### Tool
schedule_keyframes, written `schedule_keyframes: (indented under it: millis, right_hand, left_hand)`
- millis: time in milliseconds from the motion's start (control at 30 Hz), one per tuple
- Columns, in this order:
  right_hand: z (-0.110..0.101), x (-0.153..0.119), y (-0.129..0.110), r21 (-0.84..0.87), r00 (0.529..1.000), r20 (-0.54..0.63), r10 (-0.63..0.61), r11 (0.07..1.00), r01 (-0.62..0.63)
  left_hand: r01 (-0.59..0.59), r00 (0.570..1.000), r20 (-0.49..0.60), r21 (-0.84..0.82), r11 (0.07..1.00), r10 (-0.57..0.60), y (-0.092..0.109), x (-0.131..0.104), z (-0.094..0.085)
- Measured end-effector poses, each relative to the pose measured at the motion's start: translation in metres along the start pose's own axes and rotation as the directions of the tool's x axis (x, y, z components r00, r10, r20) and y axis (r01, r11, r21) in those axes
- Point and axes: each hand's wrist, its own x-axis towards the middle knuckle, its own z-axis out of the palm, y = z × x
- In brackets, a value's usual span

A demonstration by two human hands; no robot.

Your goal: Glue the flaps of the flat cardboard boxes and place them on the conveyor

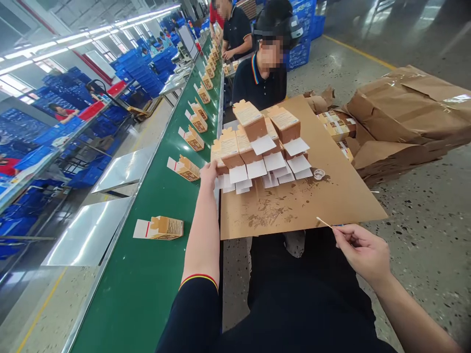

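My left hand is stretched forward to the left end of a stack of small cardboard cartons. Its fingers close against the lowest carton at that end, partly hidden from me. The cartons are brown and cream, with white flaps hanging toward me. Low on the right, my right hand pinches a thin cotton swab between thumb and fingers. The swab's tip points left, over the front edge of a brown cardboard sheet. A small clear round dish rests on this sheet among dark wet spots.
Along my left runs a green conveyor belt carrying a row of open cartons, the nearest carton lying beside my forearm. A co-worker sits behind the stack. Paper-wrapped bundles stand on the floor at right.
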Motion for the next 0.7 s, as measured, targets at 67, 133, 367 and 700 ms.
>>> schedule_keyframes:
  millis: [67,133,367,700]
  right_hand:
    - [-0.006,0.000,-0.003,0.010,1.000,-0.009,0.021,1.000,-0.021]
    - [-0.011,0.000,-0.005,0.030,0.999,-0.002,0.033,0.999,-0.033]
    - [0.017,-0.007,-0.018,0.062,0.984,0.176,-0.025,0.998,0.014]
    - [0.132,0.000,0.014,-0.092,0.869,0.432,-0.242,0.947,0.309]
  left_hand:
    - [0.051,0.997,-0.059,-0.007,0.999,-0.052,-0.007,-0.015,-0.024]
    - [0.067,0.991,-0.110,-0.114,0.991,-0.080,-0.017,-0.041,-0.048]
    - [0.187,0.973,0.204,-0.451,0.873,-0.103,-0.060,-0.186,-0.052]
    - [0.224,0.961,0.229,-0.334,0.915,-0.152,-0.074,-0.223,-0.017]
